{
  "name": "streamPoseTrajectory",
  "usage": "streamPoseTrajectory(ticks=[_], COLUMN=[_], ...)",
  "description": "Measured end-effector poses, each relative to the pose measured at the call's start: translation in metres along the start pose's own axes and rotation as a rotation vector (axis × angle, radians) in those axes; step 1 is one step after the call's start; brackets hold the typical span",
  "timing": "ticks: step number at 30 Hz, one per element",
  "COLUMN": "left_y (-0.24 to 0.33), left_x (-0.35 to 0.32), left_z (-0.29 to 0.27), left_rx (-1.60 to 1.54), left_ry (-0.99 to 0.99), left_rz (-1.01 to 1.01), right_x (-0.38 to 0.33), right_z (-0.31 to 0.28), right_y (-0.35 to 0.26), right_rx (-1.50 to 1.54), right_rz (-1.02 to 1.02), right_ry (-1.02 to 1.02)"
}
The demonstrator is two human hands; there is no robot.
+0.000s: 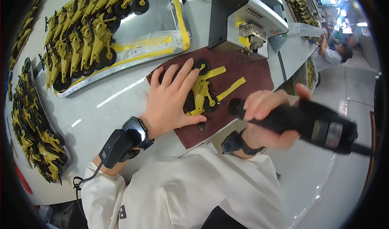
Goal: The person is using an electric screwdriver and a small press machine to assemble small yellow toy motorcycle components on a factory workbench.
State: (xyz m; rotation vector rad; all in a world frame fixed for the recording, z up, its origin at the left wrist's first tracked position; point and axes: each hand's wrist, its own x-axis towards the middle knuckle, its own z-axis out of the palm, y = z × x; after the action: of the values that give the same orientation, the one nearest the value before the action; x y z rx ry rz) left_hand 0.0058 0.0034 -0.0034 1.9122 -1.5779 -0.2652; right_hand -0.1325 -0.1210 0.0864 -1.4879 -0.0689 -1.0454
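Observation:
My left hand (170, 95) lies spread over a yellow toy motorcycle (199, 94) with black wheels, its fingers stretched out and the thumb along the toy's near side. The toy rests on a dark red mat (251, 73), and part of it is hidden under my palm. Yellow tape strips (231, 88) run out from beside it across the mat. A small dark piece (201, 126) lies just below my left thumb. To the right, my right hand (269, 117) is wrapped round a black corded electric screwdriver (300, 121), held tilted above the mat's right edge, apart from the toy.
A white and black machine (251, 22) with a metal mechanism stands behind the mat. At the back left, a yellow-taped tray (184, 20) carries rows of similar toys (77, 46). More toys (36, 127) sit at the far left. Another person (334, 54) is at the upper right.

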Motion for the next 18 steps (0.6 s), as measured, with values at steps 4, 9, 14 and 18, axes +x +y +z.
streamPoseTrajectory(ticks=[4,9,14,18], left_y=[-0.001,0.000,0.000,-0.001], left_x=[-0.001,-0.001,-0.002,-0.001], left_z=[0.001,0.000,0.001,0.002], left_rx=[0.003,0.004,-0.002,-0.004], left_ry=[-0.009,-0.006,-0.013,-0.016], left_rz=[-0.006,-0.012,-0.019,-0.029], right_x=[-0.019,-0.023,-0.022,-0.020], right_z=[-0.004,-0.004,-0.008,-0.009], right_y=[-0.002,0.006,0.012,0.010], right_rx=[-0.068,-0.025,-0.021,0.005], right_rz=[-0.069,-0.025,0.021,-0.033], right_ry=[-0.074,-0.036,0.025,0.040])
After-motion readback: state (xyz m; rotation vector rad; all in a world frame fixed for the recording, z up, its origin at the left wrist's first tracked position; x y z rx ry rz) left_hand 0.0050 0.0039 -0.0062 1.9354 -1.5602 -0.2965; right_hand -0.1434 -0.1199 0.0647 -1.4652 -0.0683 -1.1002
